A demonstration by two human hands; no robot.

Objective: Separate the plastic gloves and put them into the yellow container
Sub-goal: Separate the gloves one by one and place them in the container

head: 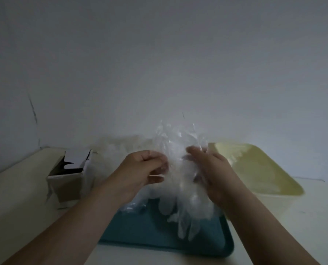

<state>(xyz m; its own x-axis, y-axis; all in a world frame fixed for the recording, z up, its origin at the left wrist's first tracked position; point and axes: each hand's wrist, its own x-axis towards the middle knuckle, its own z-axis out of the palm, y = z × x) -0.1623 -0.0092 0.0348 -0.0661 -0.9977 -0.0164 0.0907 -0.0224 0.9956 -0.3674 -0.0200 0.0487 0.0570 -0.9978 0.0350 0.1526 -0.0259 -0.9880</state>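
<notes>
A bunch of clear plastic gloves point(180, 150) is held up above the blue tray point(140, 232), with glove fingers hanging down over the tray. My left hand point(146, 169) pinches the bunch's left edge with curled fingers. My right hand point(209, 167) grips its right side. The yellow container point(274, 180) stands to the right, beside my right hand, with some clear gloves lying inside it. More clear gloves point(132, 205) lie on the tray under my left forearm.
An open cardboard box point(69, 178) stands at the left on the pale table point(16, 207). A heap of clear plastic point(119, 148) lies behind the hands against the wall. The wall runs close behind everything.
</notes>
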